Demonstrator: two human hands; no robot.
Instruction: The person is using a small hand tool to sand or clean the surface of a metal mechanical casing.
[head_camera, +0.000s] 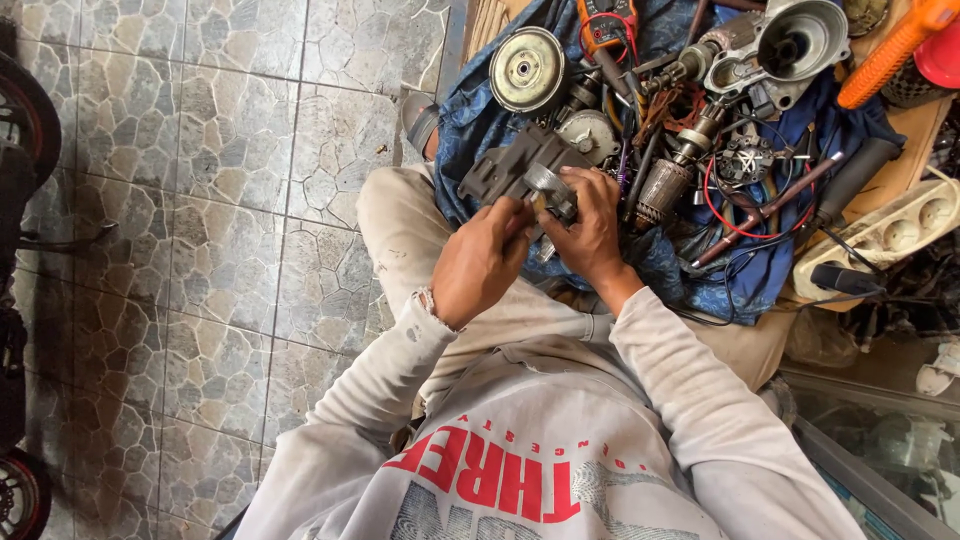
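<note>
The housing, a dark grey power-tool body, rests on the person's lap at the near edge of the blue cloth. A round metal part sits at its near end. The right hand closes over that part from the near side, fingers curled around it. The left hand is clenched beside it, fingertips pressing at the same spot; whether it pinches a small tool or only the part cannot be told.

To do this well, the judgement is that the right hand should keep the metal part steady and square to the housing while the left works in small, even moves; the housing needs the lap's support so it does not tip towards the floor.

Counted from the housing outward:
- One grey disc, beyond the housing.
- One meter with an orange case, beyond and right of it.
- One armature with copper windings, just right of the housing.
- One pale gear case, far right and beyond.
- One red wire loop, right of the armature.
- One white socket strip, well right of the housing.
- Two hands, both on the work.
</note>
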